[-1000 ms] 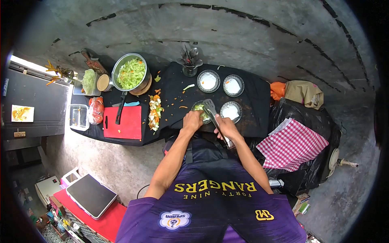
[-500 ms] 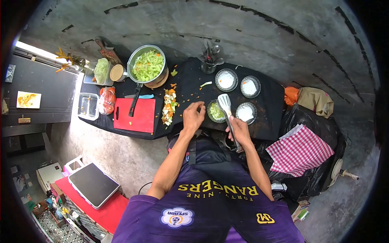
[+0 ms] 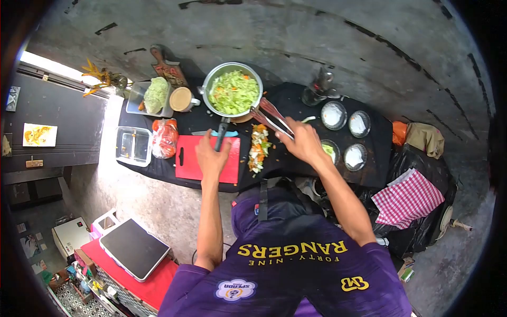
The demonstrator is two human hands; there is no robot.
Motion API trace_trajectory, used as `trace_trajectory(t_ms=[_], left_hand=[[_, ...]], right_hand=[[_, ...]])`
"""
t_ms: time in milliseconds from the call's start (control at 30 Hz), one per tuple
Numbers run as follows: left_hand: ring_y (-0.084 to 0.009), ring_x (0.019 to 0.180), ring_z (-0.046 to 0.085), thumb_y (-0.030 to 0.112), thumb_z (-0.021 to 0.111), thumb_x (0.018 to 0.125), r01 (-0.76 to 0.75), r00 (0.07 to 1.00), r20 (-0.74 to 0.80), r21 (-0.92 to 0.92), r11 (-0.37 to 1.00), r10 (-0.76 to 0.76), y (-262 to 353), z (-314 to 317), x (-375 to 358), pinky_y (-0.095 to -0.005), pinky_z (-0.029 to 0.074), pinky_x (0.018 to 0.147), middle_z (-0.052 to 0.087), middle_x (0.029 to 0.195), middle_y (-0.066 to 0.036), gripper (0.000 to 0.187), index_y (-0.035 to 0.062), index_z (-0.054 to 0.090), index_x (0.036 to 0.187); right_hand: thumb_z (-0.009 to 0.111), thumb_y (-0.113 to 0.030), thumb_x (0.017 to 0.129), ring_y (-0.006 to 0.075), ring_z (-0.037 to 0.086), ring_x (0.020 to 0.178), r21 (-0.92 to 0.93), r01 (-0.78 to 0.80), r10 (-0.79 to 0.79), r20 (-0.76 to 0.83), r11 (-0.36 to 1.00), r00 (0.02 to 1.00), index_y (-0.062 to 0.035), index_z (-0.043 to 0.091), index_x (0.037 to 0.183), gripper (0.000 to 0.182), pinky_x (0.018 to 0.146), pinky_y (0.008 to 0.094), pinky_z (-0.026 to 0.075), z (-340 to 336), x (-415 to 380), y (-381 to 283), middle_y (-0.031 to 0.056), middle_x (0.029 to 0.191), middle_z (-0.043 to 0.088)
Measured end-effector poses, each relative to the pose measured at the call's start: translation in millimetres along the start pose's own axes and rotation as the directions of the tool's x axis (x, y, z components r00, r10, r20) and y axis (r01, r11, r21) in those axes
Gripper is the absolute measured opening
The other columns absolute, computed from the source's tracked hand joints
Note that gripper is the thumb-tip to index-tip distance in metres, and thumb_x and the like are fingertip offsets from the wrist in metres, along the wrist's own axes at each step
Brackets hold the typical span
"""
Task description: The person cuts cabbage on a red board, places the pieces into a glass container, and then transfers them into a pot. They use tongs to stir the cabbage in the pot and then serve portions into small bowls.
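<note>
My left hand [image 3: 212, 158] is over the red cutting board [image 3: 193, 158], thumb and fingers apart on either side of the black pot handle [image 3: 222, 132]. I cannot see a closed grip there. The pot [image 3: 259, 79] holds chopped green vegetable [image 3: 232, 92] with orange bits. In my right hand [image 3: 306, 141] is a pair of metal tongs [image 3: 280, 120], their spread, blurred ends near the pot's right rim. Below the tongs lies a strip of chopped vegetable scraps [image 3: 259, 148]. A glass bowl with shredded greens [image 3: 330, 150] is partly hidden behind my right hand and wrist.
Three glass bowls with white contents [image 3: 332, 115] stand at the right of the black-covered table. A glass of utensils [image 3: 317, 92] is behind. A bagged red item [image 3: 165, 138], a clear container [image 3: 133, 146], a lidded mug [image 3: 182, 99] and a cabbage [image 3: 156, 95] stand left.
My right hand has carried the tongs left from the bowls to the pot. My left hand has moved left to the pot handle. The view has shifted left.
</note>
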State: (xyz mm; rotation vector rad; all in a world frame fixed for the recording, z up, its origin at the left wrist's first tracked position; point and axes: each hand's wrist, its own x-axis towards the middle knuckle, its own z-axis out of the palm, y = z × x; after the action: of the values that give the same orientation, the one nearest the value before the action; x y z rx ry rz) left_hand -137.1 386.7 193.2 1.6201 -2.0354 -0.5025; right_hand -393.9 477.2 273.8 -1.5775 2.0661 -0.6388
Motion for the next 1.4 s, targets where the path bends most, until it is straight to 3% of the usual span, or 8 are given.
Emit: trace_trajectory(t_ms=[167,233,367,633,867,967,1200,1400], left_hand=[[-0.0301,0.074,0.066,0.04,0.067,0.082,0.408,0.799,0.566,-0.263,0.874,-0.203,-35.0,23.2,11.3,-0.0427,0.051,0.068,0.066,0.082,-0.018,0.066,-0.0017,0.047,0.129],[-0.0232,0.058,0.064,0.026,0.057,0.091,0.555,0.688,0.701,-0.337,0.761,-0.191,-12.2,1.3,20.0,-0.0403,0.049,0.057,0.061,0.065,-0.012,0.032,0.0027,0.053,0.112],[-0.0513,0.085,0.057,0.028,0.055,0.092,0.226,0.887,0.462,-0.393,0.891,-0.022,-27.3,23.8,8.0,-0.0565,0.044,0.07,0.062,0.083,-0.029,0.031,0.0039,0.051,0.112],[-0.0486,0.081,0.06,0.026,0.056,0.092,0.357,0.77,0.624,-0.254,0.899,-0.129,-17.2,5.1,21.4,-0.0536,0.045,0.066,0.062,0.078,-0.027,0.032,0.0022,0.05,0.112],[-0.0483,0.077,0.06,0.03,0.055,0.093,0.304,0.821,0.558,-0.251,0.919,-0.119,-14.9,7.4,17.9,-0.0552,0.044,0.067,0.063,0.074,-0.025,0.033,0.005,0.051,0.115],[-0.0485,0.078,0.06,0.03,0.055,0.093,0.303,0.82,0.56,-0.249,0.92,-0.118,-18.1,14.3,15.0,-0.0553,0.044,0.068,0.063,0.075,-0.026,0.032,0.0051,0.051,0.114],[-0.0493,0.08,0.06,0.029,0.053,0.094,0.339,0.78,0.607,-0.206,0.918,-0.151,-10.0,5.7,19.5,-0.0561,0.044,0.07,0.063,0.077,-0.027,0.032,0.0045,0.049,0.113],[-0.0499,0.08,0.059,0.029,0.053,0.094,0.319,0.801,0.583,-0.225,0.921,-0.135,-10.1,8.7,18.2,-0.0567,0.043,0.07,0.062,0.076,-0.027,0.031,0.0039,0.049,0.112]], right_hand=[[0.067,-0.025,0.081,0.0365,0.067,0.079,-0.422,0.098,-0.034,0.155,0.901,0.987,-0.0005,0.059,0.107,0.036,0.069,0.0433,0.055,38.0,97.8,-75.5,0.0213,0.092,0.064],[0.068,-0.018,0.079,0.0259,0.067,0.089,-0.552,0.128,-0.01,0.212,0.824,0.977,-0.0071,0.066,0.099,0.023,0.07,0.0362,0.056,57.1,125.3,-101.3,0.013,0.096,0.067],[0.062,-0.012,0.081,0.0171,0.064,0.098,-0.693,0.206,-0.005,0.281,0.691,0.96,-0.0148,0.072,0.092,0.015,0.072,0.0301,0.056,106.3,163.7,-104.9,0.002,0.096,0.067],[0.055,-0.011,0.083,0.0308,0.068,0.086,-0.499,-0.052,0.134,0.131,0.865,0.982,-0.0061,0.069,0.089,0.016,0.074,0.0374,0.055,122.1,165.6,-96.6,0.0171,0.094,0.067],[0.06,-0.03,0.087,0.0441,0.063,0.089,-0.285,-0.408,0.44,0.055,0.867,0.896,-0.0006,0.066,0.102,0.034,0.08,0.0477,0.052,78.4,134.2,-69.2,0.029,0.092,0.065],[0.061,-0.03,0.085,0.0424,0.063,0.095,-0.306,-0.372,0.419,0.1,0.876,0.903,0.0023,0.067,0.1,0.036,0.082,0.0455,0.052,70.6,123.8,-62.9,0.0287,0.1,0.064],[0.063,-0.031,0.083,0.0395,0.067,0.083,-0.391,-0.172,0.225,0.093,0.904,0.97,0.0008,0.066,0.091,0.033,0.074,0.045,0.054,36.4,127.1,-75.8,0.0223,0.08,0.067],[0.062,-0.028,0.084,0.0382,0.067,0.084,-0.383,-0.229,0.265,0.043,0.895,0.963,0.0009,0.066,0.093,0.031,0.075,0.0433,0.054,35.3,130.1,-89.0,0.022,0.086,0.067]])
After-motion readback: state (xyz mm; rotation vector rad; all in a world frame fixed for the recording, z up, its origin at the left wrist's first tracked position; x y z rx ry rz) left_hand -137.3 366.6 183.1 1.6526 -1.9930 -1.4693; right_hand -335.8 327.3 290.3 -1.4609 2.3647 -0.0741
